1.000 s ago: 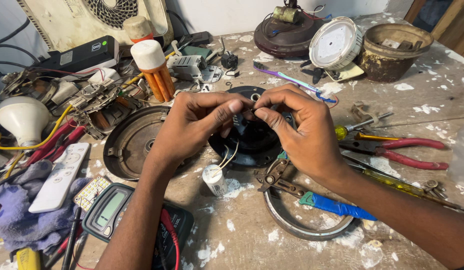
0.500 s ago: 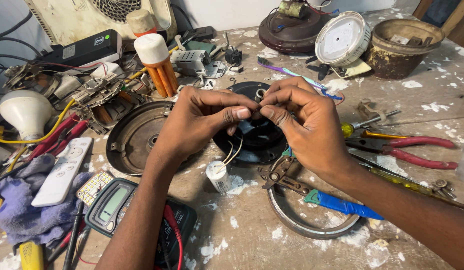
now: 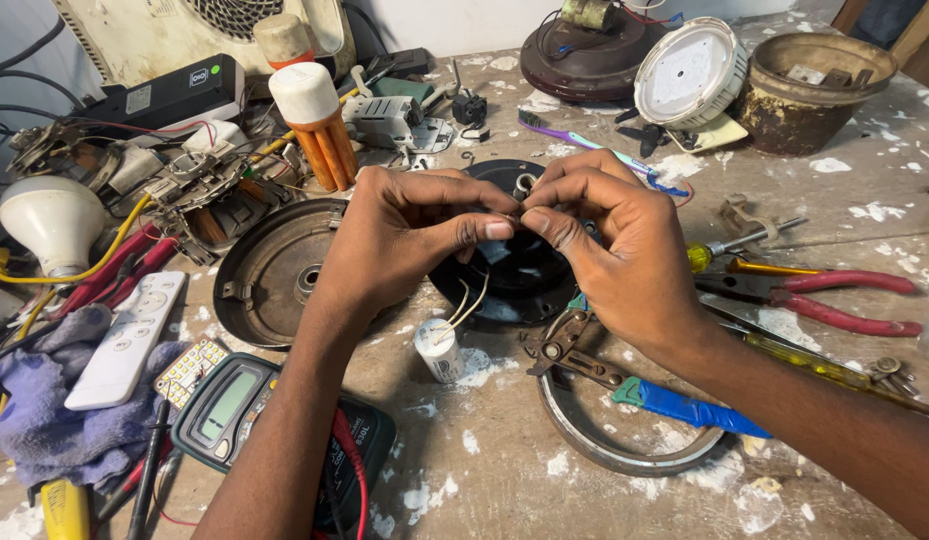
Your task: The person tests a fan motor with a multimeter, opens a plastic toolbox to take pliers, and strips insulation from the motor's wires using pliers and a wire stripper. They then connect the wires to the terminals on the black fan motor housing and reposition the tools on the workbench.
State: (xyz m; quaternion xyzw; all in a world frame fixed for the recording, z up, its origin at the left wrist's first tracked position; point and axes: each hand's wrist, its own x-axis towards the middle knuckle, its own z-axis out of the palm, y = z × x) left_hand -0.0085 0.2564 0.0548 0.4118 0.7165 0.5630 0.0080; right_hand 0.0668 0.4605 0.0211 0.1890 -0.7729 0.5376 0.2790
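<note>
Wires (image 3: 463,305) from a small white capacitor (image 3: 440,350) rise to the pinched fingertips of two hands above a black fan motor (image 3: 515,275) at the middle of a cluttered, paint-spattered workbench (image 3: 865,200). The left hand (image 3: 405,240) and the right hand (image 3: 610,245) are both narrowed to a pinch, thumb against forefinger, holding the wire ends between them; half a second ago the fingertips were a little apart, and now they meet tip to tip, which suggests the ends are being brought together or twisted. The capacitor lies on the bench just near of the motor. To the left sits a round metal cover (image 3: 275,275); nearer left, a multimeter (image 3: 235,405) and a white remote (image 3: 130,335). Blue-handled pliers (image 3: 625,385) rest across a metal ring (image 3: 605,445) to the near right, red-handled pliers (image 3: 835,295) farther right.
</note>
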